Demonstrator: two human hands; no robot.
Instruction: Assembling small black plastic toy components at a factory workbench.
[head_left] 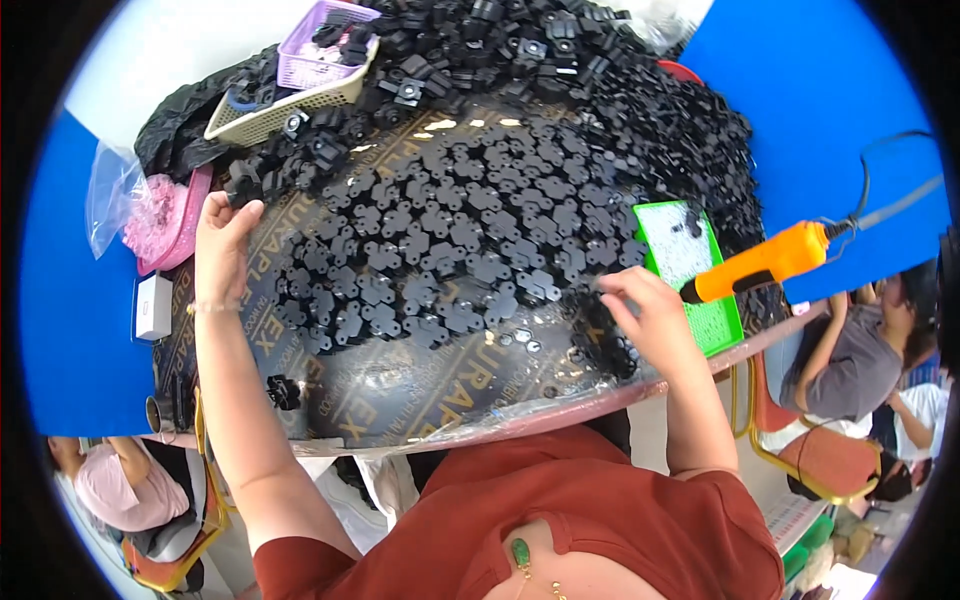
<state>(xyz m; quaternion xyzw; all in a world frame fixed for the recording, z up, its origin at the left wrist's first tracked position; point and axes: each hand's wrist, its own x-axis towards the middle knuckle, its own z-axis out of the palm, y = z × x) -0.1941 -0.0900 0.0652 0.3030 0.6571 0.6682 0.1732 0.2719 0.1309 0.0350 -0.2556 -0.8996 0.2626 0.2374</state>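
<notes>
At the left of the table my left hand (226, 245) is closed, its fingertips on a small black plastic part (242, 182) beside the heap of such parts. My right hand (645, 315) is at the right, thumb and fingers curled close together over the edge of the spread flat pieces; whatever is between them is too small to make out. Many flat black plastic plates (450, 235) lie spread over the middle of the table. Small black pieces (605, 335) lie just below my right fingers. An orange electric screwdriver (765, 262) hangs beside my right hand.
A green tray (738, 320) with small pale pieces stands at the right. Black parts heap along the back (640, 110). Beige (290, 112) and purple baskets (310, 70), a pink tray (185, 230) and a white box (153, 305) stand left. Seated people flank the table.
</notes>
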